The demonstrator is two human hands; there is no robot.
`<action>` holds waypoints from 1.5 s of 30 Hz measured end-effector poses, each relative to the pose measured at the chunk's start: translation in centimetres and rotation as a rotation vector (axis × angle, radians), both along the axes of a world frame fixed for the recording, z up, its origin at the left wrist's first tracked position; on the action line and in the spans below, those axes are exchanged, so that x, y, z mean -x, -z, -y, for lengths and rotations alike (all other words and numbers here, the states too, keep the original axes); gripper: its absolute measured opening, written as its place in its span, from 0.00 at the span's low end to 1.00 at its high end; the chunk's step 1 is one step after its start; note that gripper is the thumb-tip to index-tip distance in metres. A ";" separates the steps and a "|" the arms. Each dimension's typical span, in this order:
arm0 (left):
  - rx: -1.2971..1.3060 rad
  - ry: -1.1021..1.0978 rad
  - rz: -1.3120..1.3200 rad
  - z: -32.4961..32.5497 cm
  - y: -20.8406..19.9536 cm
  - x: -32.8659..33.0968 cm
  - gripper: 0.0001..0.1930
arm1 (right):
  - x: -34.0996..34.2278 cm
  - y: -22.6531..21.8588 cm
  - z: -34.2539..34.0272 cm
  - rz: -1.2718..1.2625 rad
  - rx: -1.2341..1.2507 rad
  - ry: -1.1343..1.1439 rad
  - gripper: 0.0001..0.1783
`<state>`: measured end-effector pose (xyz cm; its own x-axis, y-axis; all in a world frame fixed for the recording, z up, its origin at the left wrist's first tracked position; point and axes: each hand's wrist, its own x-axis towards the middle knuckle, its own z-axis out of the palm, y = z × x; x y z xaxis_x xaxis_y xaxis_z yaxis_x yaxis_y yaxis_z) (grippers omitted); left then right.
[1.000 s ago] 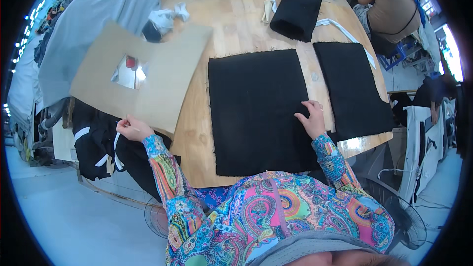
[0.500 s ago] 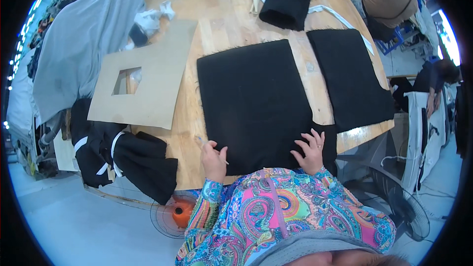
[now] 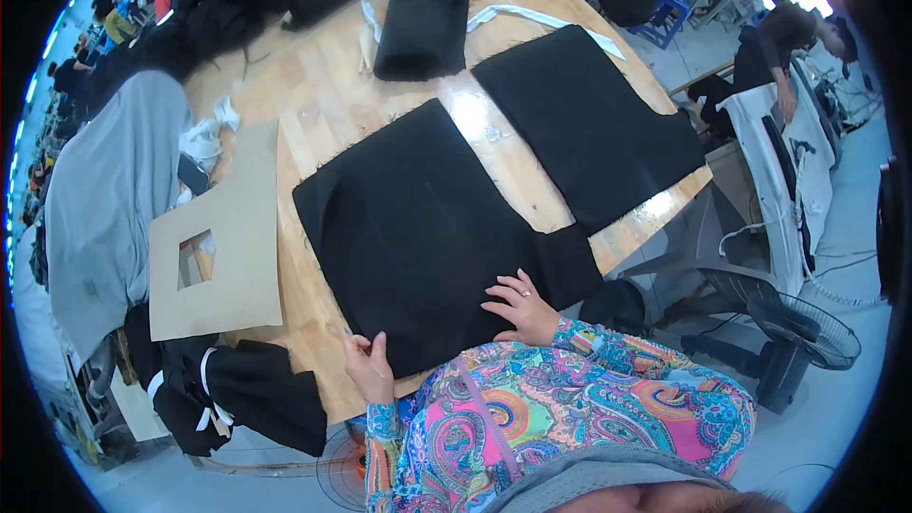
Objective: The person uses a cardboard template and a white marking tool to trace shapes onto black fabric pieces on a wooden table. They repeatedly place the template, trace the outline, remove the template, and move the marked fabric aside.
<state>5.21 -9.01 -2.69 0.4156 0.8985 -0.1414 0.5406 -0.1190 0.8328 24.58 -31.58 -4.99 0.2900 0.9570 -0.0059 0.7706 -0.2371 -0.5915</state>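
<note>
Now both hands sit at the near edge of the big black cloth [image 3: 427,228] on the counter [image 3: 313,114]; a second ago the left hand [image 3: 369,368] was off at the cardboard template [image 3: 233,247], which lies well left of it. Its grip looks pinched on something small, hard to make out. The right hand [image 3: 521,309] rests open, flat on the cloth.

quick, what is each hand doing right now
Left hand: at the near edge of the black fabric panel, pinching something small; what cannot be told.
Right hand: open, flat on the panel.
</note>
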 end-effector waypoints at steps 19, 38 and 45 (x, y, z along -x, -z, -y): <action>0.207 0.017 0.922 -6.0 -17.3 -13.7 0.13 | -12.5 -10.4 0.8 0.446 -0.635 0.657 0.24; 0.437 0.278 1.191 -2.7 -15.6 -41.5 0.12 | -45.9 -23.8 9.2 1.186 -0.516 0.776 0.09; 0.497 0.317 0.815 6.7 -2.0 -37.7 0.10 | -40.6 -10.5 17.5 1.209 -0.133 0.849 0.10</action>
<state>42.90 -15.68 -0.72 0.7625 0.6460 -0.0364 -0.2124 0.3031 0.9290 65.17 -49.03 5.55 0.5139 0.4774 0.7127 0.4619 -0.8541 0.2391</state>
